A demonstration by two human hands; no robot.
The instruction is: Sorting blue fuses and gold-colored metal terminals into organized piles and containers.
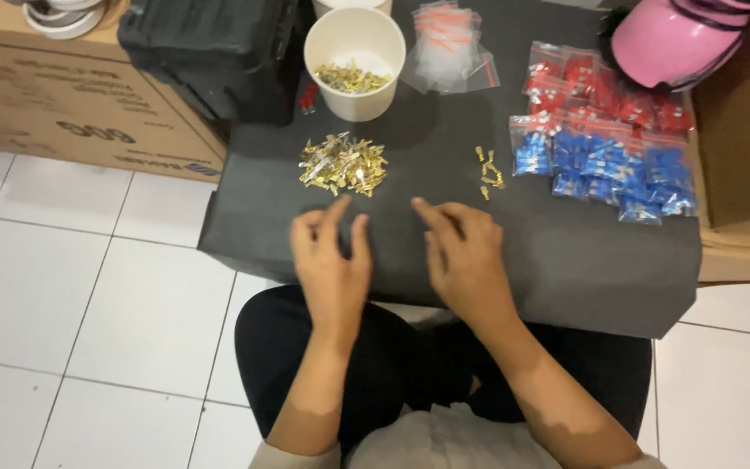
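Hovering over a dark grey work surface [566, 260], the left hand [332, 260] and the right hand [466, 260] lie side by side, palms down, fingers loosely spread and holding nothing. Just beyond the left hand's fingertips lies a heap of small brass terminals [343, 163], resting on the surface and apart from the fingers. Beyond the right hand, slightly to its outer side, lies a small cluster of the same brass pieces [488, 172]. Farther out, past the heap, stands a white paper cup [355, 65] with more brass pieces in its bottom. A stack of clear zip bags [449, 48] lies beside the cup, toward the right hand's side. Well to the right of the right hand are small bags of blue connectors [605, 169], and behind them bags of red connectors [596, 87]. A black case [210, 48] sits beyond the left hand, beside a cardboard box [54, 104]. The floor [71, 287] is white tile.
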